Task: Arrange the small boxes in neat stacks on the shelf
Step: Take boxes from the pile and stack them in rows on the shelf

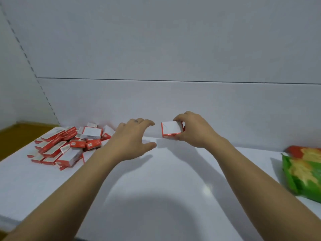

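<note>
A person's right hand (194,131) pinches one small red-and-white cardboard box (171,129) at the back of a flat white shelf (156,188), its fingers (178,118) curled over the top edge and the thumb beneath. Whether the box already rests on the shelf or hangs just above it cannot be told from this view. The left hand (132,141) hovers just beside the box with its fingers (147,122) spread wide and holding nothing, apparently ready to steady or square it.

The job looks barely begun. No finished stack shows anywhere on the shelf — the held box would seem to be the first of a stack, placed close to the white back panel (173,49) directly beyond the fingertips. Nearly all the stock remains to be sorted: a jumbled pile of red-and-white cardboard boxes (69,143) lies beyond the left hand's outer side, well apart from the right hand's fingers, with boxes tilted, overlapping and facing every way.

Far to the outer side of the right hand, a green plastic snack packet (304,174) lies on the shelf — no part of the task.
</note>
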### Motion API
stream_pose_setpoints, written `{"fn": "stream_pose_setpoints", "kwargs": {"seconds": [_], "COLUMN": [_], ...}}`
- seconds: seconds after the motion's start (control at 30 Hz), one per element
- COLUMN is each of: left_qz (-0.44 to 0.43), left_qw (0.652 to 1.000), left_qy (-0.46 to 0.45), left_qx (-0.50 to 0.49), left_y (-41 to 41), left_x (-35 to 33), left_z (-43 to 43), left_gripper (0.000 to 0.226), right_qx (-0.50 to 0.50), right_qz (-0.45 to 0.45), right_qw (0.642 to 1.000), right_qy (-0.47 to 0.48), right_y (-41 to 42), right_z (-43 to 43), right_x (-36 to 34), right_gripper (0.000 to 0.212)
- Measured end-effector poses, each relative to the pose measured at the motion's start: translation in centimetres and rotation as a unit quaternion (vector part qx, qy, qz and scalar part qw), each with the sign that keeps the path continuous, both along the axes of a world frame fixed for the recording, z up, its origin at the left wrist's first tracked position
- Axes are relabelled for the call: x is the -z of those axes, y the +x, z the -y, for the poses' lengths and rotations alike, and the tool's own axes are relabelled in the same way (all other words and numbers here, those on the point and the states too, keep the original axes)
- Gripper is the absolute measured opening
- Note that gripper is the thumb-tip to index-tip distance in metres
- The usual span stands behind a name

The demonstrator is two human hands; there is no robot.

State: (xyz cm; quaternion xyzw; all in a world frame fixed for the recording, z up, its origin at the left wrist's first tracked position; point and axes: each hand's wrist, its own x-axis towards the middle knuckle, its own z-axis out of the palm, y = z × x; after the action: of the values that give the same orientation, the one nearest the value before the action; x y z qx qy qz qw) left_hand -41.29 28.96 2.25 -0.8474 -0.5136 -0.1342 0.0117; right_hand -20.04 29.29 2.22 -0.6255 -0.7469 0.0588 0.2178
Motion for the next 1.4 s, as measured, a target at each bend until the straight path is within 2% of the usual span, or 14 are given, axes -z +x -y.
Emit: {"fn": "stream_pose_setpoints", "kwargs": {"seconds": [0.4,0.6,0.97,1.07,1.17,1.3,1.4], "left_qz": [0.032,0.041,0.073,0.117,0.223,0.294,0.335], "left_qw": [0.986,0.972,0.970,0.967,0.949,0.933,0.919], "left_qy": [-0.016,-0.010,0.001,-0.001,-0.025,-0.047,-0.037], "left_qx": [0.164,0.229,0.231,0.228,0.222,0.204,0.203], "left_y": [0.8,0.6,-0.7,-0.8,-0.8,-1.0,-1.0], "left_x": [2.0,1.9,0.8,1.0,1.7,2.7,3.4], "left_z": [-6.6,-8.1,-8.3,-8.0,-7.6,-7.2,-6.6], "left_gripper": [0.070,0.073,0.076,0.069,0.056,0.054,0.058], "right_qx": [0.146,0.210,0.182,0.167,0.144,0.122,0.102], "right_qz": [0.015,0.023,-0.022,-0.044,-0.091,-0.190,-0.288], "right_qw": [0.988,0.977,0.983,0.985,0.985,0.974,0.950], "right_qy": [-0.044,-0.035,-0.009,-0.004,-0.010,-0.033,-0.059], "right_y": [-0.8,-2.3,-4.2,-4.5,-4.7,-4.9,-5.0], "right_z": [0.0,0.9,-0.1,-0.4,-0.3,0.1,0.5], "right_x": [0.5,-0.1,-1.4,-1.4,-1.0,0.4,1.3], "right_gripper": [0.051,0.055,0.053,0.053,0.049,0.048,0.054]}}
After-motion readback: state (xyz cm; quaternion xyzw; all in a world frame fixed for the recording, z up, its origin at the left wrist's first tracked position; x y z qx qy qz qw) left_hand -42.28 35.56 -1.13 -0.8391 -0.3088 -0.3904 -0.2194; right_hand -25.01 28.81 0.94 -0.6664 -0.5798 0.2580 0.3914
